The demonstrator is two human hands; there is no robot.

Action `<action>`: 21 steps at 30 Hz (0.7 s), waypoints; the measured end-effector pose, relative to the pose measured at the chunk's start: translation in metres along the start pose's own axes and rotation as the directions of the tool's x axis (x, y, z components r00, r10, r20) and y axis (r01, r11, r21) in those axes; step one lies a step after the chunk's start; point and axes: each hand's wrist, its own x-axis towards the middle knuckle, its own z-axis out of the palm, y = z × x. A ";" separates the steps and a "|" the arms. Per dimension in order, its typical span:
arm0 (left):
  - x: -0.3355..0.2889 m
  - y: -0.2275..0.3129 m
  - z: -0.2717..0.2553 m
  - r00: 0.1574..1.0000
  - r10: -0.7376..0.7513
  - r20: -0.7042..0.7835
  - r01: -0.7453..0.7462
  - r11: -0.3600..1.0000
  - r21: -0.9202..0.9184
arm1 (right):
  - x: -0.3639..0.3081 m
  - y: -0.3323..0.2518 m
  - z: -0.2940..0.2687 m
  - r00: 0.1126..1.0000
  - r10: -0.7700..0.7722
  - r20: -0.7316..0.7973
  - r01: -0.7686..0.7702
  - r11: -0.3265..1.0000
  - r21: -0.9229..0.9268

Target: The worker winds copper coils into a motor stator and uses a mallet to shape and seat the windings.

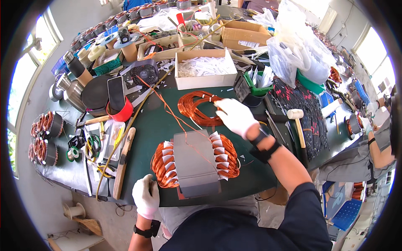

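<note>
Presently, the right hand reaches forward over the desk, and its gloved fingers are at the right edge of a loose copper coil. I cannot tell whether these fingers are closed around the wire or only rest on it. The left hand, also in a white glove, is at the near edge of the desk, with fingers loosely bent; whether it holds something, I cannot tell.

Between the hands, directly before the person, lies the grey block. Copper bundles bulge from both its ends, and white paper tabs stand between them. So I would judge that much of the winding is already in place. The loose coil lies apart, beyond the block, and is bound with small white ties; it seems to be a part not yet put in. Thin orange wires trail over the block, so their ends look unfinished also.

Further outward, a wooden stick lies to the left and a white mallet to the right. Behind the coil are a box of paper strips and a small black fan.
</note>
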 end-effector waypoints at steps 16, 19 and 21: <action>-0.010 -0.007 0.008 0.993 -0.108 -0.046 0.105 0.993 -0.055 | 0.045 0.027 0.026 0.972 0.230 -0.044 -0.217 0.956 0.199; -0.011 -0.005 0.009 0.992 -0.110 -0.063 0.107 0.993 -0.053 | 0.016 -0.010 -0.034 0.945 0.215 -0.248 -0.154 0.957 0.246; -0.015 -0.011 0.010 0.992 -0.110 -0.063 0.107 0.993 -0.050 | 0.000 -0.023 -0.073 0.896 0.089 -0.434 -0.050 0.994 0.099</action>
